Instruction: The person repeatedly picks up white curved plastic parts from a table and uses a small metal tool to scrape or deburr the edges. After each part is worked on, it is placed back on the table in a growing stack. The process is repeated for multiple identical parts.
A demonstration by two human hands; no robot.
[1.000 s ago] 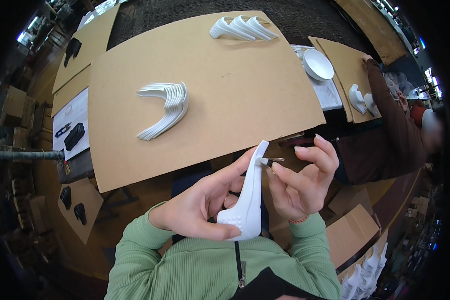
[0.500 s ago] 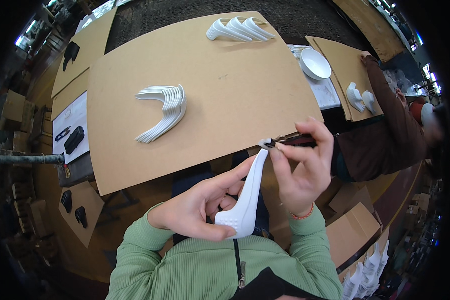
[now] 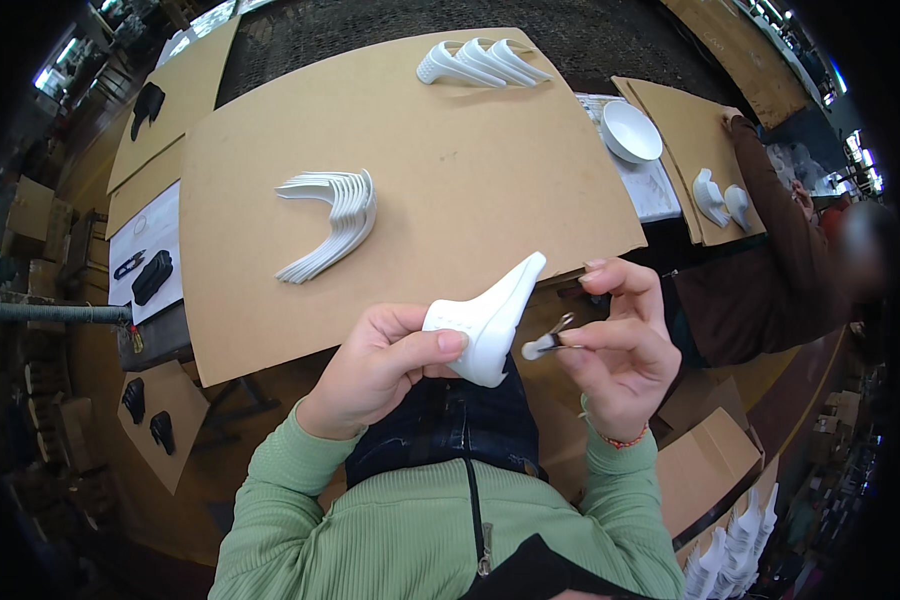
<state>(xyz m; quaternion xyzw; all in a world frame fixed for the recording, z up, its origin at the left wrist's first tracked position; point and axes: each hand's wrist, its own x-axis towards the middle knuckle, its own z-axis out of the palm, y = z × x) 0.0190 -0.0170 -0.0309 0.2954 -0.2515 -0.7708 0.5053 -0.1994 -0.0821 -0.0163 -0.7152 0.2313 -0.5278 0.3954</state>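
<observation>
My left hand (image 3: pixel 375 365) is closed on a white moulded plastic piece (image 3: pixel 485 320), thumb pressed on its wide, dotted end. The tapering end points up and to the right, over the table's near edge. To the right of it, and apart from it, my right hand (image 3: pixel 625 350) pinches a small black binder clip (image 3: pixel 558 340) with metal handles. A small whitish pad (image 3: pixel 534 350) sits in the clip's jaws.
A nested stack of white curved pieces (image 3: pixel 340 225) lies on the cardboard-topped table (image 3: pixel 450 180). More white pieces (image 3: pixel 480 62) lie at its far edge. A white bowl (image 3: pixel 631 132) stands at right, near a co-worker's brown sleeve (image 3: pixel 780 180). Cardboard boxes (image 3: pixel 705 465) stand low at right.
My left hand has raised the white piece's wide end and turned its tip further right. The clip in my right hand has moved down, away from the tip.
</observation>
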